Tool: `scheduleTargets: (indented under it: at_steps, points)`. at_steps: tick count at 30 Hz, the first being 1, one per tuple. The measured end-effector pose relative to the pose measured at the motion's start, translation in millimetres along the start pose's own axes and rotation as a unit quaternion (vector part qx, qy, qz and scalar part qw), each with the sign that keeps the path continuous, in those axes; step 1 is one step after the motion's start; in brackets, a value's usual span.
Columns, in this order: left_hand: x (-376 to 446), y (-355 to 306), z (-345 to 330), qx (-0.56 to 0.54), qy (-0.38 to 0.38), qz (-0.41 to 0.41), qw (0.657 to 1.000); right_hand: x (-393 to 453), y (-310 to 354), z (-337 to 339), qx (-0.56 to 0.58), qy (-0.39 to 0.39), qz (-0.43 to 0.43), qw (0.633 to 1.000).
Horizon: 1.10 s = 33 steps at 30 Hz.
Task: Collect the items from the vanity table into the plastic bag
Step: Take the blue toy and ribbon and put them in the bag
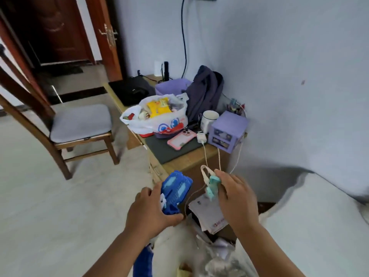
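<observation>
blue toy [176, 191], purple drawers [227, 131], pink phone [181, 139]

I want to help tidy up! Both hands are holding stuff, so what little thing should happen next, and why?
Probably carry the blue toy in the left hand up to the plastic bag and drop it in. The bag sits open on the table, and the right hand pinches a teal clip by a cable.

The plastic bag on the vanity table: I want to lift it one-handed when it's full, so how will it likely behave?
The plastic bag looks thin and crumpled, so it is probably floppy and will sag around its load. It is already bulging with packets, so likely light but bulky. Its mouth gapes open; lifted by one handle, it may tip and spill.
</observation>
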<state>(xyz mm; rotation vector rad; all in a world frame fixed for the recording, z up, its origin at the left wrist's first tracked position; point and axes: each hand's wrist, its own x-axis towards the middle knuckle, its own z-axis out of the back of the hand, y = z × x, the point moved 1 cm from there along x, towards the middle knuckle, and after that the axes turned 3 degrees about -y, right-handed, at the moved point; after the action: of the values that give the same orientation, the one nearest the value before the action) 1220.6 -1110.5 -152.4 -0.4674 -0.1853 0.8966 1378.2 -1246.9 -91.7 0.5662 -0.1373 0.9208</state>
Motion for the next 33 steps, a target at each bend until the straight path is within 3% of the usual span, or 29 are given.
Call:
scheduleTargets:
  at_steps: [9,19,25,33]
  points:
    - [100,63,34,0.002,-0.028,0.060,0.998,116,42,-95,0.081,0.073,0.028,0.994]
    - [248,89,83,0.022,-0.078,0.057,0.995,261,73,-149,0.143,0.069,0.036,0.987]
    - [316,85,110,0.042,-0.133,0.018,0.990,317,80,-151,0.136,0.034,0.049,0.989]
    - [439,57,136,0.046,-0.141,-0.079,0.986,370,66,-155,0.123,-0.070,-0.025,0.990]
